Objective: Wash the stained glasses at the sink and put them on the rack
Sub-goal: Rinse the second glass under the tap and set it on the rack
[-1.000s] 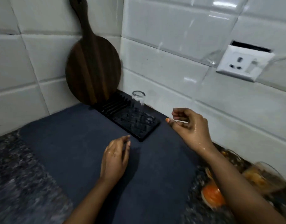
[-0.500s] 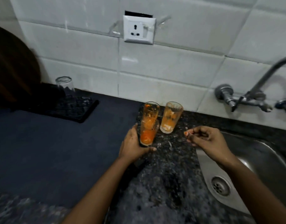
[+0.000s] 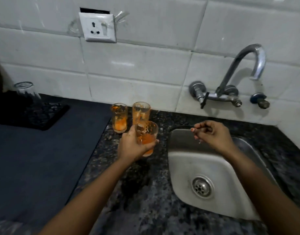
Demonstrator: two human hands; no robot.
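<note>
Head view shows a kitchen counter (image 3: pixel 146 192) with a sink (image 3: pixel 185 160) at 4 o'clock and a tap (image 3: pixel 244 65) at 2 o'clock. No water runs from the tap.

One clean glass (image 3: pixel 28 92) stands upside down on the black rack (image 3: pixel 47 116) at 9 o'clock. That one looks done.

Three dirty glasses are left. Two orange ones stand on the counter by the wall at 12 o'clock: the left glass (image 3: pixel 119 117) and the back glass (image 3: pixel 141 112), just beside each other. The left hand (image 3: pixel 132 146) is wrapped around the third glass (image 3: pixel 146 136), fingers closed on its side. It has orange stuff inside. It is near the sink's left edge but not over it.

The right hand (image 3: pixel 212 134) is over the back of the sink. Its fingers are curled in loosely and it holds nothing. It looks wet, with a drop hanging under it.

So I think the job is about one quarter done. The held glass must go to the sink, get washed, and go on the rack. Then the other two need the same.
</note>
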